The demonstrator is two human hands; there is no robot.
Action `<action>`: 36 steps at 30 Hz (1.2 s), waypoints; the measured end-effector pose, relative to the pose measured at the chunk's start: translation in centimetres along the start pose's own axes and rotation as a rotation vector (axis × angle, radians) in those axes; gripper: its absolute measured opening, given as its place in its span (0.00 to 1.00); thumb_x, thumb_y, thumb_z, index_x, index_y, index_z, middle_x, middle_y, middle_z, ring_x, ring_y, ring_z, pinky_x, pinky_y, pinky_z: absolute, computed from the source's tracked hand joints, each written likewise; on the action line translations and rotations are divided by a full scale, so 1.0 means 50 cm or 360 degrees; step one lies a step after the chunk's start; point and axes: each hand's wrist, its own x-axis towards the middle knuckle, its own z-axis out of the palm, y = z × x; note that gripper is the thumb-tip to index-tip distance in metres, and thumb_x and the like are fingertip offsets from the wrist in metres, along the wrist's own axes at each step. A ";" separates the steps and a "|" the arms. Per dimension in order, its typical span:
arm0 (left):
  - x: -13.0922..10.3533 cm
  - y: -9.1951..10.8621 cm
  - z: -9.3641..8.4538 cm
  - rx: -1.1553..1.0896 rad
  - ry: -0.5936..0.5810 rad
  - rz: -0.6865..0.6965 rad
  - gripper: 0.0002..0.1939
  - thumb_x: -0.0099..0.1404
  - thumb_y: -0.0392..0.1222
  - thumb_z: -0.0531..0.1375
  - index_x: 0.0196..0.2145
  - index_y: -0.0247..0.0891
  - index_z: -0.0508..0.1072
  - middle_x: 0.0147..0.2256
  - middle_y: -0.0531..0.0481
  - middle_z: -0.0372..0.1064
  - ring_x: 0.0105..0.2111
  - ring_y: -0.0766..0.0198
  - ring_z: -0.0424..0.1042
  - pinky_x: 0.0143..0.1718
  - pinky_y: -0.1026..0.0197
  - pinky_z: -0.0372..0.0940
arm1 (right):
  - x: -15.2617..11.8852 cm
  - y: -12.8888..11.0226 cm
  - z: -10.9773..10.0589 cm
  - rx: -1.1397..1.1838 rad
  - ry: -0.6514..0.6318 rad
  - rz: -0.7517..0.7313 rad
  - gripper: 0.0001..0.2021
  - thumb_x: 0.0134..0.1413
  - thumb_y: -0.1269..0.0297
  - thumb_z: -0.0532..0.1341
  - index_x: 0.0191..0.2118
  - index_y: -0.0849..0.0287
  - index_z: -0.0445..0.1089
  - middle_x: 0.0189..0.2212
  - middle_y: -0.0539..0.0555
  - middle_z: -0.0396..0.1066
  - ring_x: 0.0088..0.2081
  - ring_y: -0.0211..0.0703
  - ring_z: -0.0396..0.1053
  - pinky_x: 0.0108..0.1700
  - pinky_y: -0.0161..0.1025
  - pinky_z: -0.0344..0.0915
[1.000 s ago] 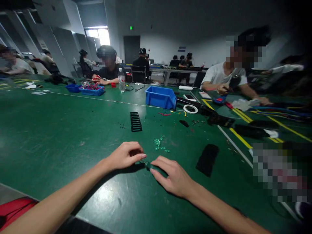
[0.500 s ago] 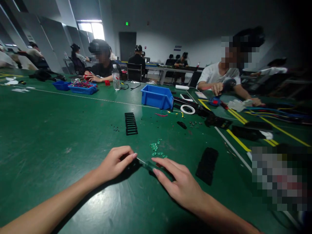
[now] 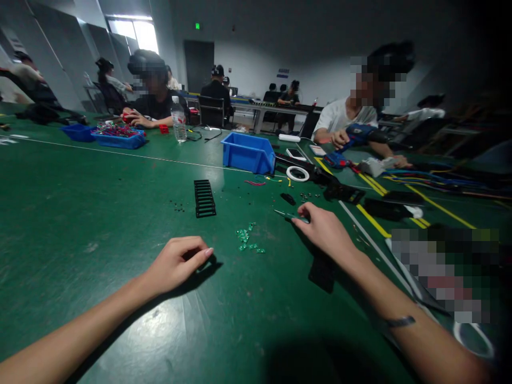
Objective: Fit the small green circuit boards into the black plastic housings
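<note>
My right hand [image 3: 326,229] is closed on a slim screwdriver [image 3: 286,214], its metal shaft pointing left just above the table. Below that wrist lies a black plastic part [image 3: 322,273], partly covered by my forearm. My left hand [image 3: 182,264] hovers low over the table at left of centre, thumb and fingertips pressed together; anything between them is hidden. Between the hands sits a small scatter of shiny green pieces [image 3: 243,236]. Farther off is a black slotted frame [image 3: 205,199], with tiny dark bits [image 3: 177,207] to its left.
A blue bin [image 3: 248,153] stands beyond, with a white ring [image 3: 297,174] and a phone [image 3: 296,154] to its right. Small screws [image 3: 310,196] and a black piece [image 3: 287,199] lie near the screwdriver. Across the table, one co-worker grips a blue power drill [image 3: 360,134]; a bottle [image 3: 178,121] stands left.
My right hand has moved away to the right and forward with the screwdriver, whose tip has left my left fingers. The co-worker at right has raised the drill.
</note>
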 end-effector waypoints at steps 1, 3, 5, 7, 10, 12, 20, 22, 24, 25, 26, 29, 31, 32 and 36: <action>0.001 0.000 0.000 0.0002 -0.0001 -0.0012 0.17 0.74 0.47 0.56 0.31 0.35 0.74 0.26 0.54 0.67 0.28 0.70 0.65 0.32 0.66 0.57 | 0.001 0.000 0.005 0.0001 -0.0001 -0.0010 0.08 0.59 0.58 0.62 0.39 0.56 0.69 0.34 0.55 0.77 0.36 0.51 0.74 0.35 0.41 0.61; 0.002 0.000 0.001 0.0005 -0.0002 -0.0034 0.17 0.73 0.47 0.55 0.31 0.35 0.75 0.26 0.54 0.67 0.28 0.69 0.65 0.32 0.66 0.57 | 0.003 -0.001 0.016 0.0001 0.0002 -0.0033 0.08 0.58 0.57 0.62 0.37 0.56 0.69 0.34 0.54 0.76 0.36 0.51 0.73 0.36 0.41 0.60; 0.003 -0.001 0.001 0.0006 -0.0013 -0.0054 0.18 0.73 0.48 0.55 0.31 0.35 0.75 0.26 0.53 0.67 0.28 0.69 0.66 0.32 0.66 0.57 | 0.005 -0.001 0.025 -0.0005 0.0011 -0.0053 0.06 0.59 0.59 0.62 0.37 0.55 0.69 0.35 0.54 0.76 0.38 0.52 0.73 0.39 0.42 0.60; 0.003 -0.002 0.000 0.0003 -0.0031 -0.0059 0.18 0.74 0.48 0.55 0.31 0.35 0.75 0.27 0.53 0.68 0.28 0.69 0.66 0.32 0.66 0.57 | 0.008 0.000 0.030 -0.0009 0.0014 -0.0066 0.06 0.59 0.60 0.61 0.37 0.56 0.71 0.37 0.56 0.76 0.41 0.53 0.72 0.41 0.43 0.61; 0.004 -0.002 -0.001 0.0003 -0.0041 -0.0048 0.18 0.74 0.48 0.55 0.31 0.35 0.75 0.26 0.53 0.68 0.28 0.68 0.67 0.32 0.66 0.57 | 0.013 0.008 0.013 -0.0006 -0.0003 -0.0064 0.07 0.59 0.61 0.60 0.37 0.58 0.73 0.40 0.58 0.75 0.43 0.52 0.72 0.43 0.43 0.62; 0.004 -0.002 -0.002 0.0004 -0.0052 -0.0048 0.18 0.74 0.48 0.55 0.31 0.35 0.75 0.26 0.52 0.68 0.28 0.68 0.66 0.32 0.66 0.57 | 0.016 0.018 -0.019 -0.0003 -0.0024 -0.0060 0.09 0.61 0.62 0.58 0.39 0.59 0.74 0.43 0.60 0.75 0.44 0.52 0.72 0.44 0.42 0.63; 0.002 -0.006 -0.004 0.0038 -0.0089 -0.0072 0.19 0.74 0.49 0.54 0.31 0.35 0.75 0.26 0.53 0.68 0.27 0.68 0.66 0.31 0.66 0.56 | 0.010 0.110 -0.162 0.0073 -0.0853 0.0094 0.11 0.56 0.64 0.60 0.40 0.59 0.80 0.38 0.57 0.80 0.37 0.49 0.75 0.38 0.39 0.65; 0.002 -0.006 -0.004 0.0051 -0.0107 -0.0071 0.19 0.74 0.49 0.54 0.31 0.35 0.74 0.26 0.53 0.67 0.28 0.68 0.66 0.31 0.66 0.56 | 0.004 0.133 -0.174 0.0096 -0.0964 0.0124 0.10 0.54 0.66 0.60 0.37 0.60 0.80 0.32 0.56 0.79 0.32 0.46 0.74 0.35 0.39 0.65; 0.002 -0.006 -0.004 0.0072 -0.0124 -0.0067 0.19 0.74 0.49 0.54 0.30 0.35 0.74 0.26 0.54 0.67 0.28 0.69 0.66 0.31 0.66 0.56 | 0.000 0.150 -0.181 0.0130 -0.1048 0.0165 0.10 0.53 0.66 0.60 0.35 0.60 0.80 0.28 0.55 0.77 0.28 0.43 0.72 0.33 0.38 0.64; 0.002 -0.006 -0.003 0.0081 -0.0127 -0.0067 0.19 0.74 0.49 0.54 0.30 0.35 0.74 0.26 0.54 0.66 0.27 0.69 0.66 0.31 0.66 0.56 | -0.002 0.154 -0.183 0.0149 -0.1077 0.0181 0.11 0.54 0.66 0.60 0.35 0.61 0.80 0.27 0.55 0.77 0.27 0.42 0.71 0.33 0.38 0.64; 0.002 -0.007 -0.003 0.0088 -0.0129 -0.0067 0.19 0.74 0.49 0.54 0.30 0.35 0.74 0.25 0.54 0.66 0.27 0.69 0.65 0.31 0.67 0.56 | -0.003 0.155 -0.185 0.0164 -0.1097 0.0192 0.11 0.55 0.65 0.59 0.35 0.61 0.80 0.27 0.55 0.76 0.26 0.41 0.70 0.32 0.37 0.63; 0.003 -0.008 -0.003 0.0092 -0.0135 -0.0061 0.18 0.74 0.48 0.54 0.30 0.35 0.74 0.26 0.54 0.66 0.27 0.69 0.65 0.31 0.67 0.57 | -0.009 0.138 -0.192 0.0193 -0.1141 0.0185 0.12 0.54 0.63 0.60 0.36 0.62 0.81 0.27 0.55 0.75 0.26 0.40 0.69 0.30 0.36 0.62; 0.003 -0.008 -0.003 0.0095 -0.0143 -0.0049 0.18 0.74 0.48 0.54 0.30 0.35 0.74 0.26 0.54 0.66 0.27 0.69 0.65 0.31 0.67 0.57 | -0.016 0.108 -0.199 0.0294 -0.1249 0.0110 0.12 0.54 0.61 0.61 0.36 0.60 0.81 0.27 0.54 0.75 0.26 0.39 0.68 0.29 0.34 0.62; 0.003 -0.007 -0.003 0.0096 -0.0146 -0.0044 0.18 0.74 0.48 0.54 0.30 0.36 0.74 0.26 0.54 0.66 0.27 0.69 0.65 0.31 0.67 0.57 | -0.020 0.090 -0.203 0.0383 -0.1322 0.0043 0.12 0.54 0.60 0.61 0.36 0.59 0.81 0.27 0.53 0.75 0.27 0.39 0.68 0.29 0.34 0.62; 0.004 -0.001 -0.003 0.0099 -0.0135 -0.0051 0.18 0.73 0.48 0.54 0.30 0.36 0.73 0.26 0.54 0.67 0.27 0.69 0.66 0.31 0.67 0.57 | -0.043 0.022 -0.216 0.0559 -0.1585 -0.0194 0.14 0.54 0.57 0.63 0.39 0.58 0.82 0.27 0.52 0.75 0.26 0.38 0.67 0.27 0.32 0.59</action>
